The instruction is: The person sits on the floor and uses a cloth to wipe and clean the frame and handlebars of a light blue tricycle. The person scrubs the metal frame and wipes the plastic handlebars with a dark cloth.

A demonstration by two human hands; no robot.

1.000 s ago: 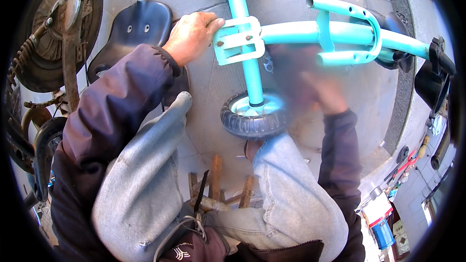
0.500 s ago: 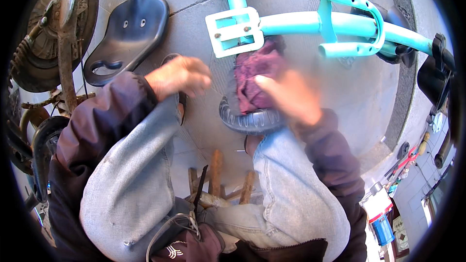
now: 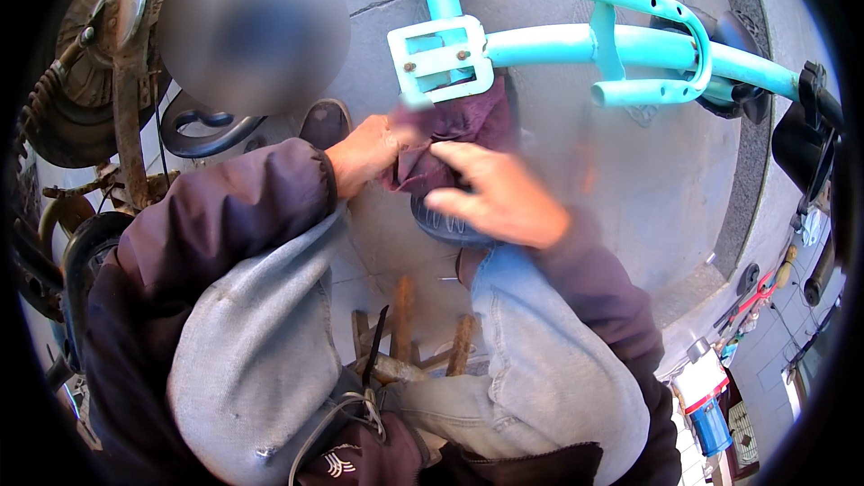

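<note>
A crumpled dark purple cloth (image 3: 481,121) lies over a black, ridged, rubbery thing (image 3: 450,223) that looks like the shoe on my right foot. The cloth's left edge is gathered in my left hand (image 3: 364,155), whose fingers are closed and partly blurred. From the right, my right hand (image 3: 504,193) reaches onto the cloth, thumb and forefinger stretched out and apart; its other fingers are hidden. Just beyond the cloth is the pale turquoise square bracket (image 3: 486,54) of a painted metal frame, with two rusty bolts across it.
The frame's curved tube (image 3: 549,43) runs right to a U-shaped holder (image 3: 700,31). At left stand a rusty wheel assembly (image 3: 130,54) and a black seat (image 3: 216,139), mostly covered by a blurred patch. A wooden stool (image 3: 402,315) shows between my knees. Tools (image 3: 756,297) lie at right.
My left hand has moved right onto the cloth and closed on its edge. The cloth has shifted left. My right hand has moved left and lower over it. A blurred patch now covers the seat.
</note>
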